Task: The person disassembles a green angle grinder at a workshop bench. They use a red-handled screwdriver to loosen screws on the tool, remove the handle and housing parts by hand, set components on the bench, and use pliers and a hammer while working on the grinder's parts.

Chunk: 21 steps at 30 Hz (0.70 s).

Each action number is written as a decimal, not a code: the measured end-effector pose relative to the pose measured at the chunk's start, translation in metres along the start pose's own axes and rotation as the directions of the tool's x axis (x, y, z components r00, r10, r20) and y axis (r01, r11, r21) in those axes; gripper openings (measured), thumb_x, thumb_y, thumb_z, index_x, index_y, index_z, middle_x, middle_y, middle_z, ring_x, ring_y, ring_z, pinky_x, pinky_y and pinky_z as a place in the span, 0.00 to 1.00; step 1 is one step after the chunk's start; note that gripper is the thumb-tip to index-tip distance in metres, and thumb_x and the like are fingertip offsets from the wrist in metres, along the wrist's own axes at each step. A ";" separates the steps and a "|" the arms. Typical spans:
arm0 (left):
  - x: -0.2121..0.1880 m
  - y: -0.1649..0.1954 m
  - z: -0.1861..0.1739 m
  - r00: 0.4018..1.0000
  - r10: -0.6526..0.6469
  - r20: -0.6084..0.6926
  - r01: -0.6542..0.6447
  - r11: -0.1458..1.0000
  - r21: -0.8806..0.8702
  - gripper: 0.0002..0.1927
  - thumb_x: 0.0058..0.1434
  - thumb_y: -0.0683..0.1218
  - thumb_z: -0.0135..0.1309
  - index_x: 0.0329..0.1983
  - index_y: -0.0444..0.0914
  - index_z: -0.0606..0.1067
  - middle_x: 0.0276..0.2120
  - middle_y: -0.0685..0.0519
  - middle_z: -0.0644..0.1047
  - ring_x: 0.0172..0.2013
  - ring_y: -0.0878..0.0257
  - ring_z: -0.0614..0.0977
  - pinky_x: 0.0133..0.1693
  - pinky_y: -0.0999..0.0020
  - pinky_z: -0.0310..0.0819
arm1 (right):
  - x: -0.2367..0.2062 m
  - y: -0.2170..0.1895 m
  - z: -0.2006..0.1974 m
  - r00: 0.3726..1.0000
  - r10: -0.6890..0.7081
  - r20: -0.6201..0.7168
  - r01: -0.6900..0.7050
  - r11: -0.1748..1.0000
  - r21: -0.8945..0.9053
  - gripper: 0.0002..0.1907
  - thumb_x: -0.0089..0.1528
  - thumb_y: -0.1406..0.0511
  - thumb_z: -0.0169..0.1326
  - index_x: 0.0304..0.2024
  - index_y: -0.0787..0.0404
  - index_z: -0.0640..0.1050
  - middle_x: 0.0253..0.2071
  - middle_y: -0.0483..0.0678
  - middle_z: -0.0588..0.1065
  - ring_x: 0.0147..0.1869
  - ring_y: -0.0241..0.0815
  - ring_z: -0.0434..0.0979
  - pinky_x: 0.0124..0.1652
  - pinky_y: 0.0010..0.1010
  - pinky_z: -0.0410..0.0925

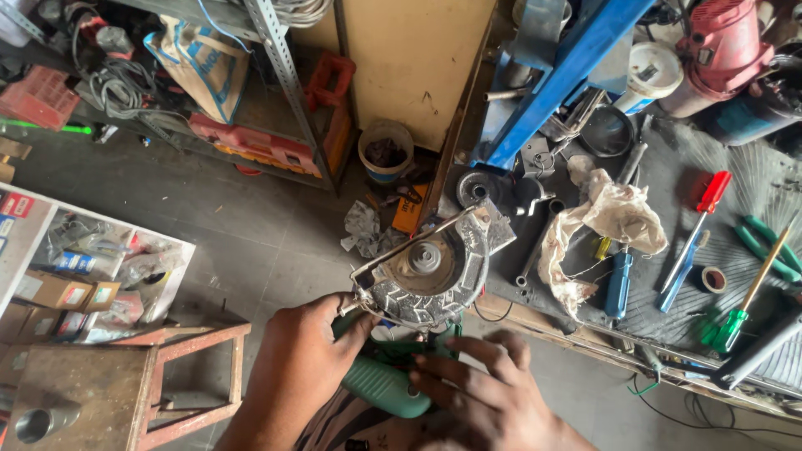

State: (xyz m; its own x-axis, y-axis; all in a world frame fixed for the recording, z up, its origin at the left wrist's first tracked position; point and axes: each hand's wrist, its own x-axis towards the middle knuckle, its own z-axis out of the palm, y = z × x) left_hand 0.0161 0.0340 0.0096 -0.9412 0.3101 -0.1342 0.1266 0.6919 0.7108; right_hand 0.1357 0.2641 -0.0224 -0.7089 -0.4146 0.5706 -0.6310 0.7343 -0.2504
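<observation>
A green-bodied power saw (380, 386) lies across my lap, its round metal blade guard (426, 271) turned up and outward, with a bare spindle hub at its middle. My left hand (299, 367) grips the saw where the guard meets the green body, thumb against the guard's lower rim. My right hand (484, 397) rests on the green handle from the right, fingers curled over it. The part of the body under both hands is hidden.
A dirty workbench (668, 334) on the right holds a crumpled rag (606, 221), blue and red screwdrivers (693, 238), green pliers (773, 246) and tape. A red-framed wooden stool (109, 388) stands lower left, a glass case of boxes (75, 276) beyond it, metal shelving (284, 83) behind.
</observation>
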 end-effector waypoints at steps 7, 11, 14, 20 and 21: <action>-0.002 -0.001 0.003 0.992 0.105 -0.076 -0.103 0.994 0.033 0.12 0.51 0.49 0.66 0.35 0.38 0.81 0.25 0.42 0.82 0.29 0.43 0.83 0.29 0.54 0.76 | 0.005 0.013 0.009 0.999 -0.013 0.053 0.015 0.999 -0.044 0.27 0.57 0.45 0.63 0.50 0.53 0.81 0.56 0.42 0.76 0.60 0.49 0.70 0.55 0.51 0.59; -0.001 -0.004 0.004 0.975 0.180 -0.130 -0.177 0.984 0.032 0.12 0.50 0.49 0.67 0.33 0.37 0.80 0.25 0.42 0.81 0.28 0.43 0.83 0.28 0.54 0.76 | 0.000 0.022 0.019 0.995 -0.059 -0.076 0.054 0.996 -0.068 0.23 0.57 0.45 0.63 0.47 0.49 0.83 0.53 0.38 0.78 0.56 0.43 0.71 0.54 0.44 0.58; 0.000 -0.005 0.005 0.994 0.086 -0.068 -0.079 0.992 0.103 0.15 0.50 0.51 0.68 0.35 0.38 0.80 0.22 0.43 0.81 0.27 0.43 0.83 0.29 0.53 0.76 | 0.001 0.028 0.025 0.976 -0.108 -0.188 0.087 0.989 -0.117 0.24 0.57 0.42 0.62 0.44 0.50 0.82 0.49 0.37 0.78 0.52 0.41 0.69 0.53 0.43 0.53; 0.002 -0.005 0.004 0.986 0.136 -0.095 -0.138 0.990 -0.009 0.14 0.49 0.51 0.67 0.31 0.37 0.80 0.23 0.44 0.81 0.26 0.45 0.84 0.27 0.55 0.76 | 0.011 0.027 0.024 0.969 -0.104 -0.223 0.124 0.989 0.078 0.26 0.60 0.46 0.52 0.54 0.51 0.79 0.54 0.40 0.77 0.59 0.40 0.68 0.60 0.43 0.47; 0.001 -0.004 0.004 0.992 0.099 -0.084 -0.098 0.995 0.012 0.14 0.50 0.51 0.68 0.32 0.38 0.80 0.23 0.44 0.81 0.27 0.45 0.84 0.28 0.55 0.77 | 0.008 0.021 0.023 0.942 0.161 -0.296 -0.084 0.963 0.257 0.28 0.61 0.48 0.57 0.57 0.55 0.76 0.56 0.43 0.75 0.61 0.41 0.69 0.61 0.41 0.51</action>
State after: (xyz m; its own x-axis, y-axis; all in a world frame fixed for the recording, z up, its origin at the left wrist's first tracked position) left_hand 0.0159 0.0343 0.0036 -0.9469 0.3215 -0.0050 0.2223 0.6659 0.7122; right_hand 0.1090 0.2640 -0.0415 -0.6761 -0.1128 0.7282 -0.6285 0.6041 -0.4900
